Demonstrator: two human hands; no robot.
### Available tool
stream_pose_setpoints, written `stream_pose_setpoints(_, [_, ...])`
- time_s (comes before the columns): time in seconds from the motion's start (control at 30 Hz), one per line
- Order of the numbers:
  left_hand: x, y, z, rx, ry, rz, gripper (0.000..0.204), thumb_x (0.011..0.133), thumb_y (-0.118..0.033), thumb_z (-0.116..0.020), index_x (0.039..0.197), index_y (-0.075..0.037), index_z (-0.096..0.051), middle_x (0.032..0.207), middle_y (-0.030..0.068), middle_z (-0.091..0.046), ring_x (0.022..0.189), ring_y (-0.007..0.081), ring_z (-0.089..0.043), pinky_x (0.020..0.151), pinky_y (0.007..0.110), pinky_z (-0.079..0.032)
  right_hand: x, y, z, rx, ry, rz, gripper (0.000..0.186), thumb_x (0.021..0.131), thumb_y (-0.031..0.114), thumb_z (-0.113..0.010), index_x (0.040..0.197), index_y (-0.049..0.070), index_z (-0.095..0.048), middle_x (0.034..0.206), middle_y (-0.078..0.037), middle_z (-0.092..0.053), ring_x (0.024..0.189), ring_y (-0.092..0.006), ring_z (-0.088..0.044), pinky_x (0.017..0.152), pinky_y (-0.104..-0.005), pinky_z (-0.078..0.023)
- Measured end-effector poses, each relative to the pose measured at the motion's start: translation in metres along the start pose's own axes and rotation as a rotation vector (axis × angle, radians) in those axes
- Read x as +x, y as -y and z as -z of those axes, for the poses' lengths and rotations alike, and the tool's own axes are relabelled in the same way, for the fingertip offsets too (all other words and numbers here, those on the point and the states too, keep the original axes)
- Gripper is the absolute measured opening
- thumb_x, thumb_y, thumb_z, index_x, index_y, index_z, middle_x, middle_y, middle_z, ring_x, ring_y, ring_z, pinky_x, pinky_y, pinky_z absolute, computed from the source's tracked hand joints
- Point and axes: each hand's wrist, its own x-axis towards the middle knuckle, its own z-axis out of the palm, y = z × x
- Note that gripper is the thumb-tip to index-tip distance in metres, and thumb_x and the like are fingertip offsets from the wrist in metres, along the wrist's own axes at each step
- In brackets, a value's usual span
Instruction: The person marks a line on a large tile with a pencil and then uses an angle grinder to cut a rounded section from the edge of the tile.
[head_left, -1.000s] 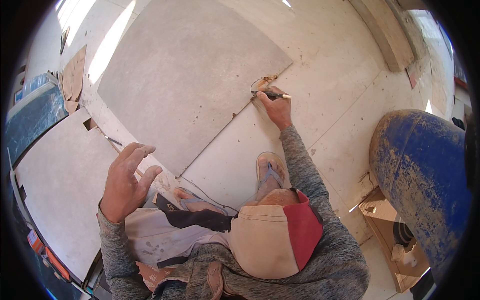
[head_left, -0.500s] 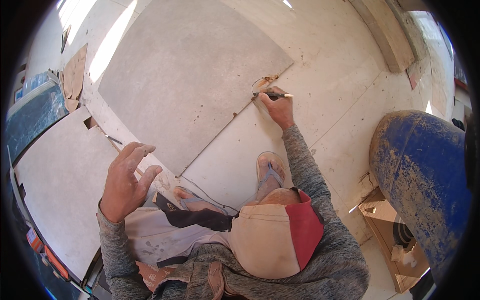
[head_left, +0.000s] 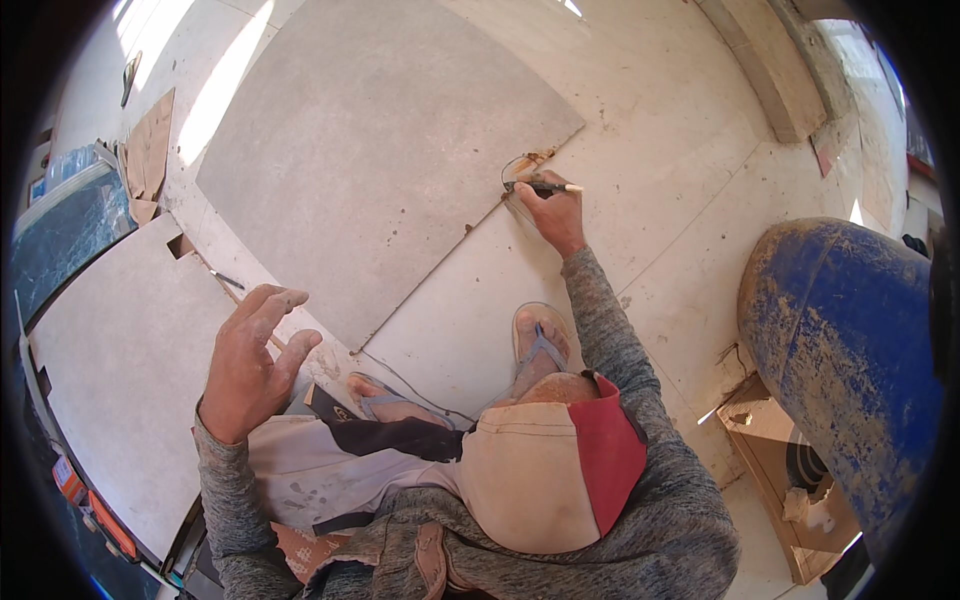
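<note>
My right hand (head_left: 553, 212) is closed around a slim pen (head_left: 548, 187) with a dark barrel and a pale end. Its tip rests at the right-hand edge of a large grey tile (head_left: 380, 150) that lies flat. Beside the tip, a thin dark curved line (head_left: 503, 170) runs over the tile by a chipped, brownish notch (head_left: 538, 158); whether it is drawn or a wire I cannot tell. My left hand (head_left: 255, 365) hovers with fingers apart and nothing in it, between that tile and a second grey tile (head_left: 130, 370) on the left.
A mud-spattered blue drum (head_left: 850, 370) stands at the right, above an open cardboard box (head_left: 790, 480). A cap (head_left: 540, 480) and sandalled feet (head_left: 540, 340) show below. A thin cable (head_left: 410, 385) trails on the floor. Torn cardboard (head_left: 150, 150) lies at the left, a beam (head_left: 770, 75) at top right.
My right hand and the pen have shifted very slightly to the left along the tile's edge. My left hand keeps its pose.
</note>
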Motion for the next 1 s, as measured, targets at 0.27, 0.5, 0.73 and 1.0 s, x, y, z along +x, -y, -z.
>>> stream_pose_setpoints(0.27, [0.000, 0.000, 0.000, 0.002, 0.003, 0.008, 0.035, 0.086, -0.010, -0.076, 0.116, 0.006, -0.067, 0.109, 0.0203, -0.067, 0.100, 0.0369, -0.067, 0.088, 0.040, -0.053, 0.002, -0.005, -0.005, 0.046, -0.037, 0.034, 0.023, 0.088, 0.023, -0.077, 0.098, 0.002, -0.077, 0.084, -0.009, -0.076, 0.073, -0.0147, -0.070, 0.069, -0.0312, -0.056])
stream_pose_setpoints(0.5, [0.001, -0.001, -0.001, -0.006, 0.000, 0.019, 0.035, 0.085, -0.008, -0.076, 0.115, 0.006, -0.067, 0.109, 0.0203, -0.068, 0.101, 0.0366, -0.067, 0.090, 0.040, -0.053, 0.002, 0.002, -0.006, 0.071, -0.034, -0.001, 0.023, 0.090, 0.022, -0.079, 0.102, 0.002, -0.078, 0.088, -0.005, -0.076, 0.078, -0.0118, -0.068, 0.073, -0.0280, -0.055])
stream_pose_setpoints(0.73, [0.003, -0.004, -0.001, -0.015, 0.003, 0.030, 0.033, 0.083, -0.006, -0.076, 0.113, 0.006, -0.066, 0.109, 0.0203, -0.068, 0.103, 0.0361, -0.067, 0.091, 0.040, -0.052, 0.004, -0.001, -0.012, 0.076, -0.091, 0.023, 0.023, 0.091, 0.020, -0.079, 0.105, 0.002, -0.078, 0.092, -0.005, -0.076, 0.081, -0.0111, -0.066, 0.075, -0.0266, -0.054])
stream_pose_setpoints(1.0, [0.004, -0.003, -0.002, -0.021, -0.001, 0.022, 0.033, 0.083, -0.006, -0.076, 0.113, 0.006, -0.066, 0.108, 0.0205, -0.068, 0.102, 0.0365, -0.067, 0.091, 0.041, -0.052, 0.003, 0.000, -0.017, 0.131, -0.162, 0.011, 0.022, 0.091, 0.020, -0.078, 0.104, 0.003, -0.079, 0.099, -0.009, -0.077, 0.088, -0.0159, -0.071, 0.082, -0.0310, -0.057])
